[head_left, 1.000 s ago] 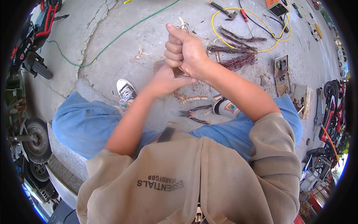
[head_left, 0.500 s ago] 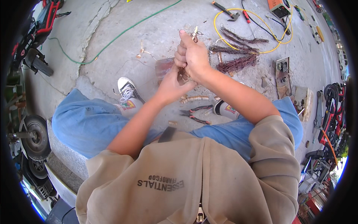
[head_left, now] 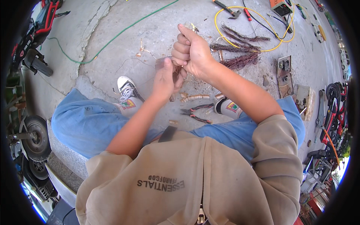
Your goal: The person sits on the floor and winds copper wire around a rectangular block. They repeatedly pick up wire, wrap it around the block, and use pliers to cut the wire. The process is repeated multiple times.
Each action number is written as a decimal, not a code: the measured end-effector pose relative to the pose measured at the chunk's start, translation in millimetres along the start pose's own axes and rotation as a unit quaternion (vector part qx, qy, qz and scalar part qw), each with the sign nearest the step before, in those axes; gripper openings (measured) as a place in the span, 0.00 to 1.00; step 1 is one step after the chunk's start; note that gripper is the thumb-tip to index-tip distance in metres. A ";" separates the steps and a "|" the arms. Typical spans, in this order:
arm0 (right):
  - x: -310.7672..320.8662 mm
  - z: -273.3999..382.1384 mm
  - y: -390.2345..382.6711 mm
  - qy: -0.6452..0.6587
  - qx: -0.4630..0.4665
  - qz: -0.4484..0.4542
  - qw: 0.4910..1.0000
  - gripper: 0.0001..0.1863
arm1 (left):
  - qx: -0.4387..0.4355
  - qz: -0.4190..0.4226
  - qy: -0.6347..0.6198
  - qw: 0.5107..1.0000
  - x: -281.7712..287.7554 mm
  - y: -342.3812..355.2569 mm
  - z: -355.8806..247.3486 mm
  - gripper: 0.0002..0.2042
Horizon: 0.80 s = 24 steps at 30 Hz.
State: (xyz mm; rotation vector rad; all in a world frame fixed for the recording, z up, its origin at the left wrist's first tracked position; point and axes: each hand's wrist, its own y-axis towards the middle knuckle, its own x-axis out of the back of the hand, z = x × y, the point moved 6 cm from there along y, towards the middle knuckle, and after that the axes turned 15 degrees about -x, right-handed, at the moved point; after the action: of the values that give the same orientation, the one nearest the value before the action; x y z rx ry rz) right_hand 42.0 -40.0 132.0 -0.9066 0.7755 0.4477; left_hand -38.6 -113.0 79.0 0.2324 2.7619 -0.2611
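My left hand [head_left: 164,78] is closed round a bundle of thin reddish-brown wire [head_left: 176,73], with its thumb laid up along the near side. Just above and to the right, my right hand [head_left: 192,51] makes a fist at the bundle's upper end. A small pale and dark tip [head_left: 194,27] shows beyond that fist; whether it belongs to the bundle I cannot tell. Behind my left hand, a brown block [head_left: 160,64] on the floor is partly hidden. Larger bundles of similar wire [head_left: 240,61] lie to the right of my hands.
Red-and-black pliers [head_left: 197,114] lie between my shoes, below a pale segmented strip [head_left: 195,97]. A hammer [head_left: 227,10], a red-handled screwdriver [head_left: 248,15] and a yellow hose [head_left: 216,23] lie far right. A green hose [head_left: 125,33] crosses the left. A metal part [head_left: 284,76] lies right.
My left hand has turned, its thumb now pointing up, and shifted slightly left along the wire bundle. My right fist has moved a little up and left.
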 end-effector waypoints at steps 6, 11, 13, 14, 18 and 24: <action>1.9 4.9 3.5 0.012 0.004 -0.015 1.000 0.26 | 0.028 -0.058 -0.145 0.987 -10.0 -2.9 -1.1 0.29; 2.8 -0.5 4.5 -0.004 0.006 -0.051 0.999 0.26 | 0.053 -0.044 -0.085 0.994 -8.9 -5.6 5.5 0.28; 5.6 -1.7 6.7 0.001 -0.011 -0.025 1.000 0.26 | 0.068 -0.027 -0.145 0.987 -16.8 -11.2 3.1 0.27; 6.7 -2.5 8.3 0.003 -0.019 -0.013 1.000 0.26 | 0.069 -0.026 -0.169 0.983 -17.5 -12.2 4.7 0.26; 15.6 -0.6 11.2 -0.040 -0.018 -0.070 0.997 0.26 | 0.064 -0.062 -0.206 0.975 -22.2 -8.9 8.6 0.22; 18.3 7.5 4.1 -0.305 0.131 -0.125 0.935 0.18 | 0.047 -0.007 -0.271 0.961 -10.2 0.8 3.9 0.19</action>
State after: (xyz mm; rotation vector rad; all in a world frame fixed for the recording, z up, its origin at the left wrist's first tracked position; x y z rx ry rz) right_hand 54.4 -31.0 118.8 -0.5542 0.1389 0.3589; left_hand -27.8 -114.3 79.0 0.1390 2.2111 -0.3951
